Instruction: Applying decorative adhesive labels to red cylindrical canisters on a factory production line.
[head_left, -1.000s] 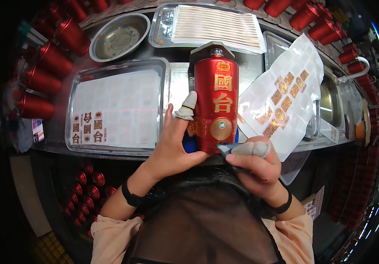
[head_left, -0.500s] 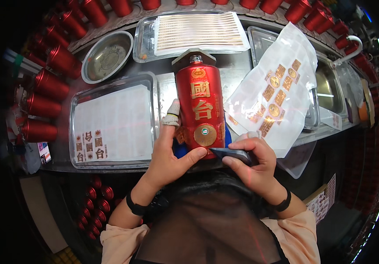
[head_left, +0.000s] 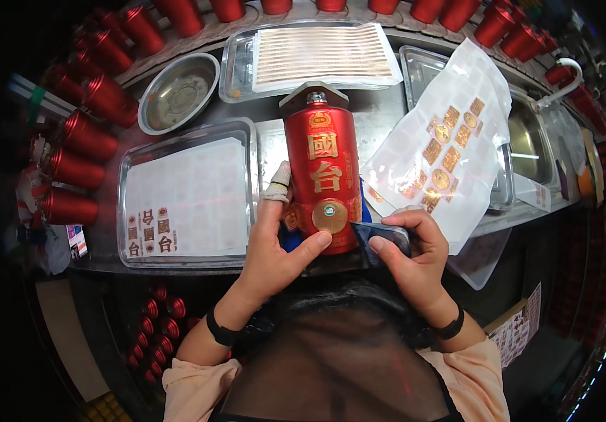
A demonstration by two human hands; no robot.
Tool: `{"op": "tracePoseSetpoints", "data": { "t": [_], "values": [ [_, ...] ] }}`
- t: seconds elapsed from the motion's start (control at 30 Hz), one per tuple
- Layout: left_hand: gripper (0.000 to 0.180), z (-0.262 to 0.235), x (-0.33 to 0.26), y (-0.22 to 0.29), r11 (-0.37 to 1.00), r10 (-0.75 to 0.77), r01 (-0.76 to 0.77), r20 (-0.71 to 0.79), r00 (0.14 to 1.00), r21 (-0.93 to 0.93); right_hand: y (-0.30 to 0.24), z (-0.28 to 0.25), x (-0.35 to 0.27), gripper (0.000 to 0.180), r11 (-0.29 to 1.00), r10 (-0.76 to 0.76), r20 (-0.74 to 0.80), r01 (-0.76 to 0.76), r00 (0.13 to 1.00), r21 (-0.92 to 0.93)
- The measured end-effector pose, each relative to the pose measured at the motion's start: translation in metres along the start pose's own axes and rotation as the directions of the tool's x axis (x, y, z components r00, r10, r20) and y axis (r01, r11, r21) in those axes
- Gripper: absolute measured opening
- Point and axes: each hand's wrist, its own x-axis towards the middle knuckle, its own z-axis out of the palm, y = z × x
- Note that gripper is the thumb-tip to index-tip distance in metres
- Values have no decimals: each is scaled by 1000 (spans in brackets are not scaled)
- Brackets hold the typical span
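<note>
A red metallic bottle (head_left: pixel 325 155) with gold lettering and a round gold emblem lies tilted back in front of me, its neck pointing away, on a stand partly hidden beneath it. My left hand (head_left: pixel 275 243) steadies it, thumb pressed near the emblem and fingers along its left side; a white finger cover sits on the index finger. Pinched in my right hand (head_left: pixel 415 257) is a dark, flat scraper (head_left: pixel 386 239), its edge beside the bottle's lower right side. Whether it touches the bottle I cannot tell.
Left stands a metal tray (head_left: pixel 254 190) with a label sheet (head_left: pixel 190 183); behind it is a metal bowl (head_left: pixel 178 93). A far tray (head_left: pixel 236 81) bears striped strips (head_left: pixel 324 56). Right lies a sheet of gold labels (head_left: pixel 451 148) near a sink (head_left: pixel 532 151). Red bottles (head_left: pixel 88 135) line the rim.
My right hand has drawn slightly right and turned the scraper, so its flat face shows more. The left hand still holds the bottle. The whole view has shifted slightly.
</note>
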Motion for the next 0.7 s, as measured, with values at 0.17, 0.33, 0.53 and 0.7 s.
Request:
{"op": "tracePoseSetpoints", "data": {
  "t": [0.17,0.33,0.53,0.7],
  "values": [
    [79,-2,-5,17,890,168,-124,-61,984,439,1,-5,0,24,996,61,11,-62,998,60],
    [39,-6,-1,21,553,338,-339,167,926,761,1,-11,9,29,913,289,95,-304,953,273],
    [36,-6,-2,27,468,282,-409,306,909,783,6,-13,12,32,870,328,154,-362,932,336],
    [31,-9,-24,13,471,316,-436,315,895,767,0,-9,8,38,892,301,112,-321,947,317]
  ]
}}
